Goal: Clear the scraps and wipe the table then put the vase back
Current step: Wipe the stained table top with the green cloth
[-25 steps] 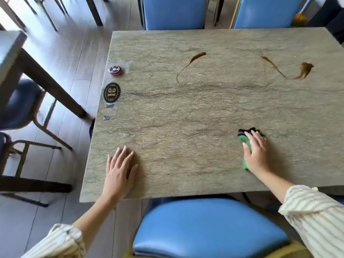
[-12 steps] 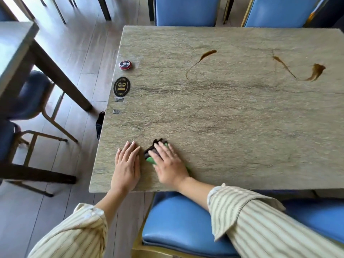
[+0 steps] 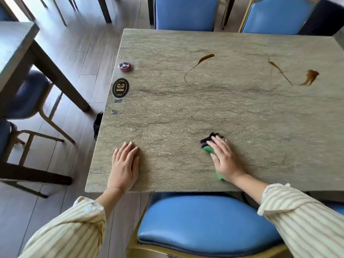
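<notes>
Far left of the frame: a second table [image 3: 13,45] with dark legs, dark blue chairs [image 3: 26,95] tucked beside it on grey plank flooring. At the left edge of the stone-patterned table [image 3: 223,112]: a round red call button [image 3: 124,66], and just below it an oval black number plate [image 3: 120,88]. Lower left of the tabletop: left hand [image 3: 123,164] lying flat, fingers straight and close together, palm down, holding nothing. Upper middle: a brown streak of spilled liquid [image 3: 199,64], thin tail curving down to the left. Lower middle, well apart from the left hand: right hand [image 3: 224,158] pressing flat on a green and black cloth [image 3: 209,146], fingers extended over it, not curled round it; cloth edges showing beyond the fingertips and below the wrist. Upper right: two more brown stains [image 3: 310,78], one thin diagonal line, one broader smear. Bottom centre: blue chair seat [image 3: 204,224] under the near table edge. Striped cream sleeves [image 3: 305,220] on both forearms. Top edge: two blue chair backs [image 3: 186,13] behind the far side.
</notes>
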`<control>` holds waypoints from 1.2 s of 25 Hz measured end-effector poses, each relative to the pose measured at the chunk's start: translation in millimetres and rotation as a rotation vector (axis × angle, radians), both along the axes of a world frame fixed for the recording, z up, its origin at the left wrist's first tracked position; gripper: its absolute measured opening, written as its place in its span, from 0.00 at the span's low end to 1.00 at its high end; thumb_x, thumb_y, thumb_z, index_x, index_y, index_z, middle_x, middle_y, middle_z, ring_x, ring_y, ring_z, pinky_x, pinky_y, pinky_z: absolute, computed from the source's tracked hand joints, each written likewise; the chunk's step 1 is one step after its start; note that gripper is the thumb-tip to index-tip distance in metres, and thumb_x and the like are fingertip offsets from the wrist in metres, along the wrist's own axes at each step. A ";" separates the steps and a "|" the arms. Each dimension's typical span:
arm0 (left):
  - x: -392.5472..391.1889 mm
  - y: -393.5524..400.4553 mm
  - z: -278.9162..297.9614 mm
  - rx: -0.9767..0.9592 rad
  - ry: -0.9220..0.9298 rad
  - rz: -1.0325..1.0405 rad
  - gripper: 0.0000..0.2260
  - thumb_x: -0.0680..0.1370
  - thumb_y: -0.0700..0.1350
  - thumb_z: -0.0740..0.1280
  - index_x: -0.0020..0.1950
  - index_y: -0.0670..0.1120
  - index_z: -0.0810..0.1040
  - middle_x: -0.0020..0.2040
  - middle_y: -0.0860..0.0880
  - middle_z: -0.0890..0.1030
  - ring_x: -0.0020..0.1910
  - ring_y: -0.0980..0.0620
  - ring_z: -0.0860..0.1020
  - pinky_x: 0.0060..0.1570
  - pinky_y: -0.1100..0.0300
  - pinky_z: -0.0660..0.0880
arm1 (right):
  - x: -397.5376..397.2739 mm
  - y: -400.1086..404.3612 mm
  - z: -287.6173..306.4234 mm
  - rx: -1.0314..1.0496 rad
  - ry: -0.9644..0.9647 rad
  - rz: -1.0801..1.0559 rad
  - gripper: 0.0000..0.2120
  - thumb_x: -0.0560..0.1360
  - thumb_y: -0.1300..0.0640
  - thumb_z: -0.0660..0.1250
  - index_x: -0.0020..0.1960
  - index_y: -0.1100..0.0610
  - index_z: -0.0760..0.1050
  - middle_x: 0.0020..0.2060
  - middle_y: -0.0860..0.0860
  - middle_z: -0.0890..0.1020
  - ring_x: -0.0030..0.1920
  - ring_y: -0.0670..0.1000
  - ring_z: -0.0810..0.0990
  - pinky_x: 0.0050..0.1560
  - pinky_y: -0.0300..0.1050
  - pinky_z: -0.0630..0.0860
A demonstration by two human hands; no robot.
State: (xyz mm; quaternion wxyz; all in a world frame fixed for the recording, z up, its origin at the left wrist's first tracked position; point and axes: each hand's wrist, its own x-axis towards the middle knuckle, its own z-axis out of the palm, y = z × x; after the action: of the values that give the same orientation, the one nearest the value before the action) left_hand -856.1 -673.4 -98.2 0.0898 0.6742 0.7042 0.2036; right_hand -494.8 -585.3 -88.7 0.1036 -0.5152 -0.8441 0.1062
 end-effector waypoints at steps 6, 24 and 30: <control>-0.2 0.1 -0.1 -0.015 0.001 0.007 0.18 0.80 0.48 0.54 0.67 0.44 0.71 0.72 0.44 0.68 0.75 0.46 0.59 0.73 0.44 0.55 | -90.2 -24.2 -0.6 0.036 0.047 -0.243 0.23 0.78 0.53 0.50 0.69 0.59 0.69 0.70 0.61 0.69 0.72 0.60 0.63 0.75 0.59 0.54; 244.3 98.0 27.1 -0.288 -0.024 0.148 0.23 0.80 0.49 0.58 0.75 0.51 0.60 0.78 0.46 0.51 0.77 0.48 0.46 0.72 0.36 0.42 | 79.5 -17.7 -8.1 0.038 0.087 0.371 0.20 0.77 0.54 0.59 0.68 0.55 0.71 0.69 0.57 0.71 0.72 0.57 0.65 0.74 0.56 0.56; 316.7 83.0 17.6 -0.213 0.050 -0.082 0.26 0.79 0.54 0.44 0.74 0.49 0.62 0.78 0.48 0.56 0.77 0.51 0.45 0.73 0.38 0.41 | 138.3 -16.5 -4.2 -0.015 0.150 0.274 0.20 0.77 0.55 0.57 0.69 0.54 0.70 0.71 0.55 0.69 0.74 0.54 0.63 0.73 0.57 0.60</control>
State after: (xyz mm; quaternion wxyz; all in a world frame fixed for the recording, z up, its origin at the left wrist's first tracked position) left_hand -539.4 -590.4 -80.5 0.1516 0.6940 0.6957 0.1068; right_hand -356.4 -601.8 -92.9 0.1472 -0.3866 -0.8956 0.1638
